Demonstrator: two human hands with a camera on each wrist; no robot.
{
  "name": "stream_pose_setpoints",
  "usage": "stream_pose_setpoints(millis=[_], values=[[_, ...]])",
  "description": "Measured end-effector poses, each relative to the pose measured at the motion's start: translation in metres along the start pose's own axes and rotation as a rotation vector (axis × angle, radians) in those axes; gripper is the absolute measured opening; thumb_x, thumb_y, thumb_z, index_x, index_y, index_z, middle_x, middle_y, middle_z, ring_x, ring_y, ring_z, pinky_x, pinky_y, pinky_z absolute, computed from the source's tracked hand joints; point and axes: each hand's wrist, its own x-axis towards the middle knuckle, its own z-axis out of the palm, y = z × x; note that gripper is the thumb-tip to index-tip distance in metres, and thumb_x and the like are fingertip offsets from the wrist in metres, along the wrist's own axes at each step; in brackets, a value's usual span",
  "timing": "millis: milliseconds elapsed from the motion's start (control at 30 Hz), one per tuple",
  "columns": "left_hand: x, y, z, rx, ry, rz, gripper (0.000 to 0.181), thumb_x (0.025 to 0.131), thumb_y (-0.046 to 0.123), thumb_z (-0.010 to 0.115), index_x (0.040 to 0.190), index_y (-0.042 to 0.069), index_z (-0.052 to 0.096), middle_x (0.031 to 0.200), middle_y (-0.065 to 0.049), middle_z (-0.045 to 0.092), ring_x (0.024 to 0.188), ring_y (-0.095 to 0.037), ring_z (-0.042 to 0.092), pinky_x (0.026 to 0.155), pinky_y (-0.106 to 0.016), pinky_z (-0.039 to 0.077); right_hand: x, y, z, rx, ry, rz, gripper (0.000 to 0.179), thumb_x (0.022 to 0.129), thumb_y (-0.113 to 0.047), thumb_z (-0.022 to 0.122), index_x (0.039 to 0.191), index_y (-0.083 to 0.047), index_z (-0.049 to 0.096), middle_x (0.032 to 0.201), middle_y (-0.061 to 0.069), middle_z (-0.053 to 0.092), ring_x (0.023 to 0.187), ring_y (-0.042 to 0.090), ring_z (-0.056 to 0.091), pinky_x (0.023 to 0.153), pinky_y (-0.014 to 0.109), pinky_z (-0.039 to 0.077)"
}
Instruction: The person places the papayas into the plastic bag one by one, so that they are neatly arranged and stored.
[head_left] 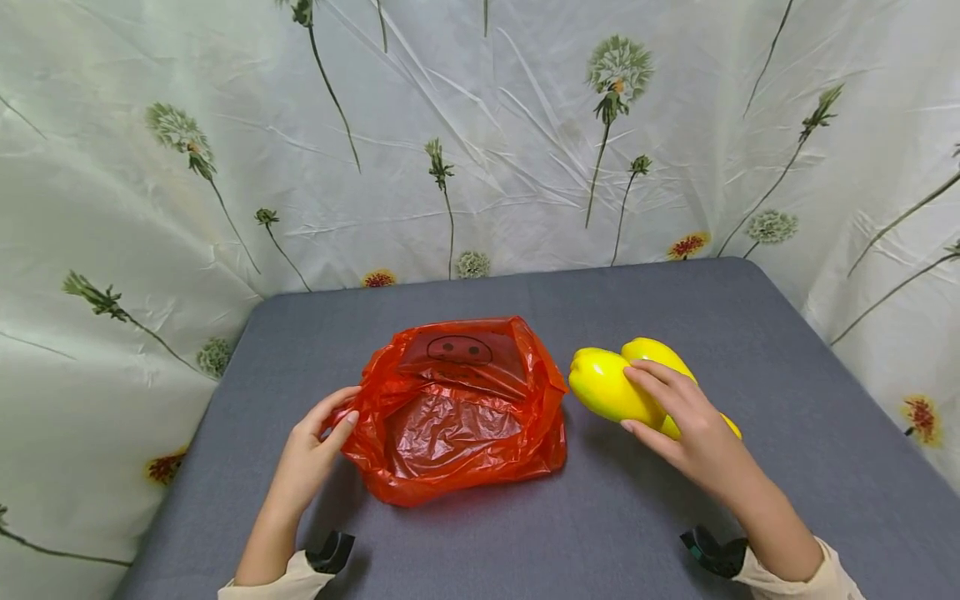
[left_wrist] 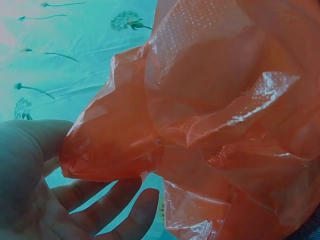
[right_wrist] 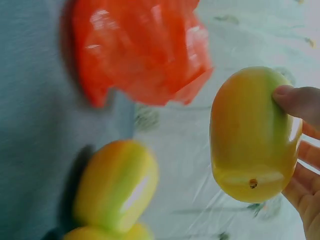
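Observation:
An open red plastic bag (head_left: 453, 429) with a dark printed face sits on the grey table. My left hand (head_left: 318, 442) pinches its left rim; in the left wrist view, folds of the bag (left_wrist: 210, 100) pass between thumb and fingers. My right hand (head_left: 697, 442) grips a glossy yellow oval fruit (head_left: 609, 385) just right of the bag, apart from it. The right wrist view shows this fruit (right_wrist: 250, 140) raised, thumb on one side and fingers on the other. Other yellow fruit (head_left: 656, 352) lies behind and under that hand, partly hidden.
Grey cloth covers the table (head_left: 480, 550). Behind it and at both sides hangs a pale curtain (head_left: 525, 125) printed with dandelions. Two loose fruits show in the right wrist view, the fuller one (right_wrist: 117, 185) below the bag. Black bands (head_left: 330, 552) are at both wrists.

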Motion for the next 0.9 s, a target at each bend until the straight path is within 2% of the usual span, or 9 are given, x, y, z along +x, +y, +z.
stream_pose_setpoints(millis=[167, 333, 500, 633, 767, 900], values=[[0.000, 0.000, 0.000, 0.007, 0.000, -0.007, 0.034, 0.090, 0.016, 0.055, 0.124, 0.010, 0.053, 0.116, -0.009, 0.057, 0.092, -0.006, 0.053, 0.070, -0.019, 0.047, 0.026, -0.011, 0.003, 0.034, -0.042, -0.051, 0.058, 0.088, -0.046, 0.048, 0.121, 0.001, 0.053, 0.120, 0.015, 0.050, 0.106, 0.027, 0.045, 0.096, 0.017, 0.028], [0.000, 0.001, 0.001, 0.009, 0.000, -0.004, 0.034, 0.090, 0.015, 0.055, 0.123, 0.009, 0.053, 0.115, -0.011, 0.057, 0.092, -0.006, 0.053, 0.069, -0.019, 0.047, 0.049, -0.020, 0.016, 0.089, -0.044, -0.146, 0.054, 0.089, -0.042, 0.050, 0.121, 0.002, 0.053, 0.120, 0.016, 0.050, 0.103, 0.027, 0.048, 0.093, 0.020, 0.032], [0.000, 0.000, 0.001, 0.007, 0.003, -0.006, 0.034, 0.090, 0.014, 0.055, 0.123, 0.009, 0.053, 0.117, -0.011, 0.056, 0.094, -0.005, 0.052, 0.070, -0.017, 0.046, 0.067, -0.028, 0.035, 0.131, -0.098, -0.197, 0.051, 0.089, -0.037, 0.053, 0.122, 0.001, 0.051, 0.121, 0.016, 0.049, 0.107, 0.028, 0.048, 0.092, 0.030, 0.037], [0.000, 0.000, 0.000, -0.003, 0.005, 0.003, 0.035, 0.090, 0.013, 0.055, 0.124, 0.008, 0.052, 0.118, -0.012, 0.055, 0.095, -0.005, 0.052, 0.070, -0.016, 0.046, 0.079, -0.033, 0.052, 0.164, -0.135, -0.241, 0.049, 0.085, -0.028, 0.063, 0.122, 0.002, 0.050, 0.123, 0.017, 0.047, 0.109, 0.028, 0.047, 0.089, 0.038, 0.040], [0.000, 0.000, 0.000, -0.012, 0.001, 0.006, 0.036, 0.089, 0.012, 0.056, 0.125, 0.008, 0.051, 0.118, -0.013, 0.055, 0.096, -0.007, 0.052, 0.070, -0.016, 0.046, 0.087, -0.038, 0.069, 0.211, -0.181, -0.245, 0.054, 0.077, -0.016, 0.071, 0.122, 0.002, 0.049, 0.125, 0.016, 0.045, 0.113, 0.027, 0.044, 0.091, 0.036, 0.039], [0.000, 0.001, 0.001, -0.009, 0.001, -0.001, 0.035, 0.090, 0.013, 0.055, 0.124, 0.008, 0.052, 0.118, -0.012, 0.055, 0.095, -0.006, 0.052, 0.070, -0.016, 0.046, 0.092, -0.043, 0.087, 0.289, -0.255, -0.190, 0.055, 0.076, -0.013, 0.072, 0.124, 0.000, 0.049, 0.127, 0.013, 0.045, 0.117, 0.023, 0.041, 0.094, 0.033, 0.037]])
